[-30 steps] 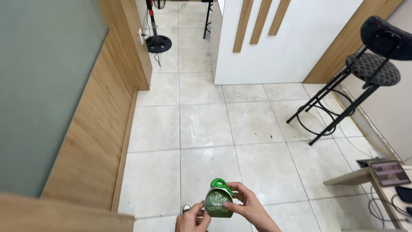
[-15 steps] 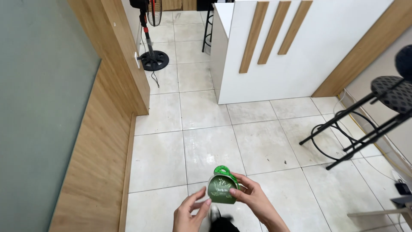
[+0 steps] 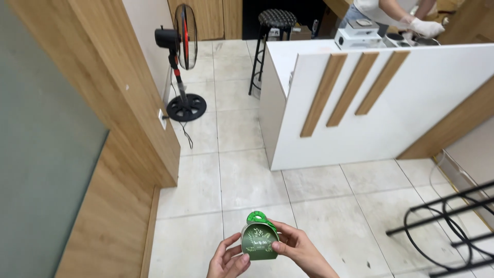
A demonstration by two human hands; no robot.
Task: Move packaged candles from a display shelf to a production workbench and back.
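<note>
While the camera looks down at a pale tiled floor, both hands sit at the very bottom of the frame with a small green gift box between them. It's a rounded little carton, dark green with a light leafy print on the front and a brighter green looped tab sticking up on top. The right hand is wrapped around the box's right side, thumb pressed on the front lower edge and fingers curled behind, so that hand is definitely gripping it. The left hand is lower and to the left, palm up and fingers loosely spread, with the fingertips touching the box's left lower side; more of a support than a firm grip. The box is upright, held in the air above the floor tiles, not resting on anything.

Around it: a wood-panelled wall with a frosted glass pane runs down the left side. A standing fan with a black round base is up by that wall. A white counter with three slanted wooden slats takes up the upper right, with a black stool just behind its corner. Another person's gloved hand is working at the counter's far side. Black metal chair legs show at the lower right.
</note>
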